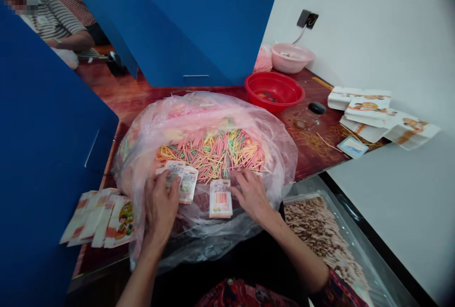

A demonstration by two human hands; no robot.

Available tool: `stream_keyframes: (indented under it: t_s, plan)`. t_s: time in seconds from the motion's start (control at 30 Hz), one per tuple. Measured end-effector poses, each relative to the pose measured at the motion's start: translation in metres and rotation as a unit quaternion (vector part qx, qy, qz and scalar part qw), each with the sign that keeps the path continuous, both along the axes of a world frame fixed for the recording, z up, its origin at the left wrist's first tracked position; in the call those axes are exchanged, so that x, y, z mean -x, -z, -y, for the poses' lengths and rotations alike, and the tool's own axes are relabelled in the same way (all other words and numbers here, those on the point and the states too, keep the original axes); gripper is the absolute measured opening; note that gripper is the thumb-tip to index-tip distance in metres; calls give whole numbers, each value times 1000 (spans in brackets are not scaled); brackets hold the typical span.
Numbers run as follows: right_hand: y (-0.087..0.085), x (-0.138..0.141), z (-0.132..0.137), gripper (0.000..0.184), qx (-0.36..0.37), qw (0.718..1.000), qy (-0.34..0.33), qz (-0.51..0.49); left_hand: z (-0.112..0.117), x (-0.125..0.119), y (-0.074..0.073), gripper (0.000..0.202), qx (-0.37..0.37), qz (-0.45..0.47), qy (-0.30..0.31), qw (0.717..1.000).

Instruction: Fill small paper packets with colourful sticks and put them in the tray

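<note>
Under my left grip (159,201), I'd keep the clasped packets (188,186) flat. I can't tell whether my right grip (253,196), beside 1 packet (221,200), holds anything.

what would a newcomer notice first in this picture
The heap of coloured sticks stands out first, in an open, see-through bag at the middle of the table. Next come the hands before it: the left hand on printed packets, the right hand by another. Beyond the bag, to the right, sits a red basin.
</note>
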State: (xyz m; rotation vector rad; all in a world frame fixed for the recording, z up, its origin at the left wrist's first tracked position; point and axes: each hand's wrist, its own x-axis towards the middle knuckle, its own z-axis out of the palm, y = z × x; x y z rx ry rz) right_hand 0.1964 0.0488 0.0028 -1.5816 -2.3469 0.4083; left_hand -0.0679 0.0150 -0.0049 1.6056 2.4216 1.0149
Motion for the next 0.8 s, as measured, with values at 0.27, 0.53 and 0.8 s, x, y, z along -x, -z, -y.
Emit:
stream_keyframes:
  t_s: [0.27,0.53,0.8]
  plan:
    - [0,-46,-23,35,14,986,119,117,22,-38,7,38,28,69,133,988]
    - [14,-63,-24,12,-18,977,92,-191,-6,14,-13,46,51,-137,-1,989]
    - [-33,-26,-16,14,100,910,-41,-400,-24,29,6,43,98,-90,-5,991]
